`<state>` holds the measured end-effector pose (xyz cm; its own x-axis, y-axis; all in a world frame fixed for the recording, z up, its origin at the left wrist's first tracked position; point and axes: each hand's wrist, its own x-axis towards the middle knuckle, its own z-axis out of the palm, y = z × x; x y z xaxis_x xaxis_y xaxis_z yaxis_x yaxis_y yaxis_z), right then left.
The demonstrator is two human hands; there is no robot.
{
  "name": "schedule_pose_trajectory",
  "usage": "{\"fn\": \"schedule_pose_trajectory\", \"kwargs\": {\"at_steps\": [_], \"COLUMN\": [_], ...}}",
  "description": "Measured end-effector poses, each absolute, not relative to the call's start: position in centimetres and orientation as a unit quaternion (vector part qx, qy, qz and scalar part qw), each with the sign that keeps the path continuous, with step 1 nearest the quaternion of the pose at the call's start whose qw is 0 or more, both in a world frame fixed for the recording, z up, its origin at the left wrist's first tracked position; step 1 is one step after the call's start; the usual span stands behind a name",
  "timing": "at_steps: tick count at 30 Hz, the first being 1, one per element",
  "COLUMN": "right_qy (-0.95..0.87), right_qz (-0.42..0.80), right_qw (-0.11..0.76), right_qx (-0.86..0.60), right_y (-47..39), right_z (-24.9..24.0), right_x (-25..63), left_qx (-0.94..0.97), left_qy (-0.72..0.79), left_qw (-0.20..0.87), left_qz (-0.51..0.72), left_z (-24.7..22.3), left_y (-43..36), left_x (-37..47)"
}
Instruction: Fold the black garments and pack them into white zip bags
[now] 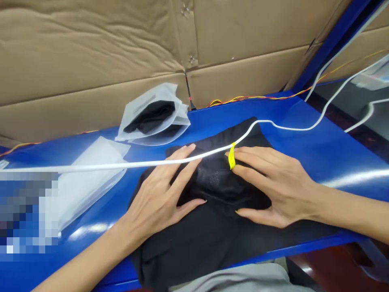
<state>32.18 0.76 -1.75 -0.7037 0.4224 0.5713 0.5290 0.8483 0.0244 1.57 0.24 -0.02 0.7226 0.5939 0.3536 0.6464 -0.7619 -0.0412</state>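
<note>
A black garment (pixel 194 239) is spread over the blue table in front of me and reaches its near edge; its exact kind is unclear. My left hand (pixel 165 188) presses on its left part with fingers apart. On the right side, my right hand (pixel 270 182) rests on the same cloth, its fingers also spread. The fingertips of both hands point toward each other across a patch of faint dotted print. A white cable (pixel 142 164) crosses the view above the garment and passes in front of my left fingers. From it hangs a yellow tag (pixel 231 157) by my right fingertips.
Behind the garment stands a translucent bag (pixel 154 113) with folded black cloth inside. Another white translucent bag (pixel 94 178) lies at the left on the blue table (pixel 304 150). Cardboard panels (pixel 91 52) line the back, with twisted red and yellow wires (pixel 252 98) along their foot.
</note>
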Motion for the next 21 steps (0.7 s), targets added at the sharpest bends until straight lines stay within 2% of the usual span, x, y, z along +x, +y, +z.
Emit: {"fn": "schedule_pose_trajectory", "kwargs": {"at_steps": [6, 12, 21], "right_qy": [-0.924, -0.908, -0.904], "right_qz": [-0.151, -0.2, -0.188], "right_qw": [0.269, 0.304, 0.319], "right_qx": [-0.227, -0.207, -0.214], "right_y": [0.1, -0.1, 0.0], "right_z": [-1.6, -1.6, -1.8], "right_x": [31.5, 31.8, 32.0], "left_qx": [-0.916, -0.913, -0.761], "left_qy": [-0.342, -0.373, -0.626], "left_qw": [0.122, 0.123, 0.172], "left_qz": [-0.167, -0.109, 0.002], "left_z": [0.0, 0.4, 1.6], "left_y": [0.4, 0.4, 1.4], "left_x": [2.1, 1.3, -2.4]}}
